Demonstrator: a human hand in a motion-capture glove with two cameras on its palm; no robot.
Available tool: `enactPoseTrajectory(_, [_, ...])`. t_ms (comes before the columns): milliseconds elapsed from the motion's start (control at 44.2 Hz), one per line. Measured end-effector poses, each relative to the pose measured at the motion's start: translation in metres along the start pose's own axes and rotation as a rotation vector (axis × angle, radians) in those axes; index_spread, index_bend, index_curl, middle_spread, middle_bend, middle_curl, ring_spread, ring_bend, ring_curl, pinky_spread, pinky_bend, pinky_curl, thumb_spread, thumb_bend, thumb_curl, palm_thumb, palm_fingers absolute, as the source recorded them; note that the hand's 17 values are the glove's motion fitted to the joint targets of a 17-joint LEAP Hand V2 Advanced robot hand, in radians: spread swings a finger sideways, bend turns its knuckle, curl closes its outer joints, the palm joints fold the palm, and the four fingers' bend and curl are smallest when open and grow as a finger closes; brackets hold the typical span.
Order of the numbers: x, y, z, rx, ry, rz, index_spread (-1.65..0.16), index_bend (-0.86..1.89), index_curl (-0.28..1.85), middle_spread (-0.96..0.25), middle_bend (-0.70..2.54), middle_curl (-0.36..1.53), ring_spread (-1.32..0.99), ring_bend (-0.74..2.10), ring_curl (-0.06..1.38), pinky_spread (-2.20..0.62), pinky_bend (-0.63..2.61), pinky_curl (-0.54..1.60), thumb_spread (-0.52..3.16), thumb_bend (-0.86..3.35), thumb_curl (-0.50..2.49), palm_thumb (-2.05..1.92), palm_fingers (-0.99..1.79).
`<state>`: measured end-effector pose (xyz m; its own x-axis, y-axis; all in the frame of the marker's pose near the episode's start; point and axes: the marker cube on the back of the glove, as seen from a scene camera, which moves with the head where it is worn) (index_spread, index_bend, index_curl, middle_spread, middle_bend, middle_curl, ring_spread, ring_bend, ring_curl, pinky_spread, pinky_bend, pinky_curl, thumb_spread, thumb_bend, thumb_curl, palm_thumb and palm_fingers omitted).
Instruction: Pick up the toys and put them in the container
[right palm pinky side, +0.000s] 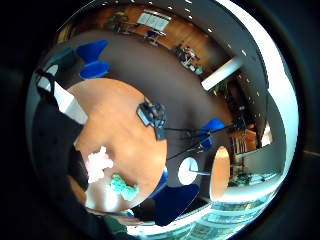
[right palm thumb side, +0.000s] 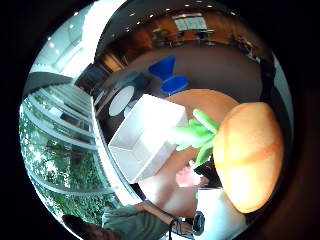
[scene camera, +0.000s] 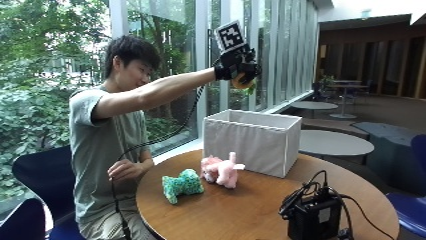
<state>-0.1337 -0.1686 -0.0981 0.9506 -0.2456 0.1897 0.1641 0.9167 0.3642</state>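
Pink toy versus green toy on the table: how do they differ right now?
Colour: the pink toy is pale pink, the green toy is speckled teal-green. Place: the pink toy lies nearer the white container, the green toy nearer the person's edge of the round table. Both rest on the tabletop, untouched, while the gloved right hand grips an orange carrot toy high above the container.

Round wooden table (scene camera: 226, 210), lower centre of the outside view. On it: white fabric container (scene camera: 249, 141) toward the window side, pink plush toy (scene camera: 221, 170), green plush toy (scene camera: 181, 184) beside it, black device (scene camera: 314, 216) near front edge.
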Motion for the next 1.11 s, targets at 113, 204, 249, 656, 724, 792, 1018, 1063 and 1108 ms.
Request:
enactPoseTrajectory(113, [-0.061, -0.022, 0.022, -0.005, 0.062, 0.081, -0.33, 0.89, 0.58, -0.21, 1.09, 0.75, -0.35, 1.32, 0.59, -0.33, 1.06, 0.46, 0.37, 0.10, 0.84, 0.66, 1.04])
enactPoseTrajectory(204, [-0.105, -0.027, 0.037, -0.023, 0.041, -0.055, -0.33, 0.89, 0.62, -0.21, 1.10, 0.76, -0.35, 1.33, 0.60, -0.33, 1.06, 0.47, 0.35, 0.09, 0.87, 0.66, 1.02])
enactPoseTrajectory(249, [-0.114, -0.033, 0.048, -0.038, 0.064, -0.047, -0.33, 0.89, 0.63, -0.21, 1.10, 0.76, -0.35, 1.33, 0.60, -0.33, 1.07, 0.48, 0.34, 0.09, 0.88, 0.66, 1.02])
enactPoseTrajectory(656, [-0.188, -0.046, 0.115, -0.139, 0.190, -0.207, -0.34, 0.84, 0.77, -0.20, 1.11, 0.80, -0.34, 1.36, 0.63, -0.33, 1.11, 0.50, 0.28, 0.05, 0.97, 0.64, 0.96])
enactPoseTrajectory(724, [-0.208, -0.049, 0.121, -0.157, 0.137, -0.149, -0.34, 0.82, 0.79, -0.20, 1.10, 0.80, -0.34, 1.35, 0.63, -0.34, 1.12, 0.51, 0.29, 0.04, 0.98, 0.64, 0.95])
enactPoseTrajectory(792, [-0.212, -0.046, 0.127, -0.223, 0.150, -0.182, -0.34, 0.78, 0.81, -0.20, 1.09, 0.80, -0.33, 1.35, 0.63, -0.34, 1.13, 0.51, 0.30, 0.02, 0.99, 0.63, 0.92])
enactPoseTrajectory(1018, [-0.224, -0.035, 0.136, -0.469, 0.108, -0.318, -0.24, 0.06, 0.61, -0.12, 0.43, 0.60, -0.21, 1.09, 0.56, -0.21, 1.37, 0.55, 0.82, -0.06, 0.87, 0.34, -0.38])
enactPoseTrajectory(1063, [-0.236, -0.036, 0.133, -0.453, 0.068, -0.292, -0.23, 0.04, 0.53, -0.09, 0.35, 0.56, -0.18, 0.97, 0.50, -0.16, 1.33, 0.51, 0.90, -0.06, 0.83, 0.29, -0.38])
enactPoseTrajectory(1108, [-0.247, -0.037, 0.128, -0.434, 0.043, -0.255, -0.21, 0.05, 0.49, -0.07, 0.30, 0.53, -0.15, 0.89, 0.46, -0.13, 1.31, 0.49, 0.98, -0.05, 0.79, 0.26, -0.36])
